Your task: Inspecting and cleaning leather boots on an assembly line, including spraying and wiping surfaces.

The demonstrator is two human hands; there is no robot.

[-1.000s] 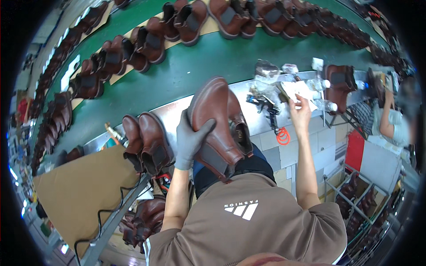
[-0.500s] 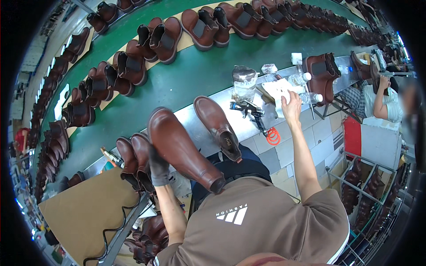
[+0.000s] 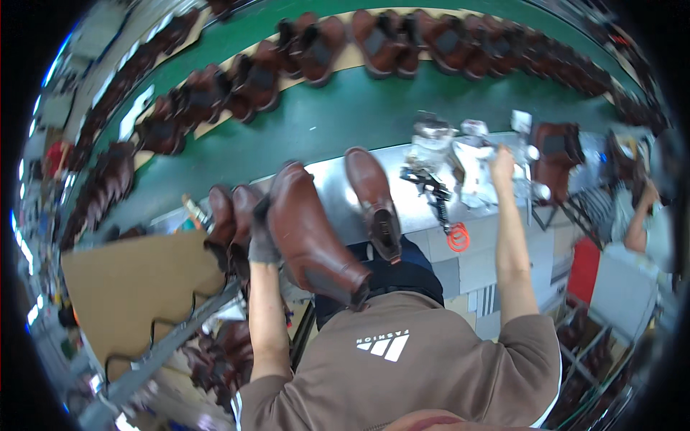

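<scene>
Working at a green table (image 3: 359, 108) curving across the upper frame, lined with rows of brown footwear (image 3: 316, 54). Wearing a brown shirt (image 3: 431, 359) at bottom centre, showing white lettering and a slanted-bar mark (image 3: 382, 346). Facing a cardboard sheet (image 3: 144, 287) at left and pale floor tiles (image 3: 467, 267) at right. Grasping a boot (image 3: 316, 230) left of centre, toe pointing up, with the grey-gloved left hand (image 3: 264, 244), fingers mostly hidden. Holding the bare right hand (image 3: 502, 167) beside white material (image 3: 473, 172) at upper right, blurring too much to tell clenched from released. Working near a spray gun (image 3: 435, 190) and orange coil (image 3: 457, 237), right of centre.
</scene>
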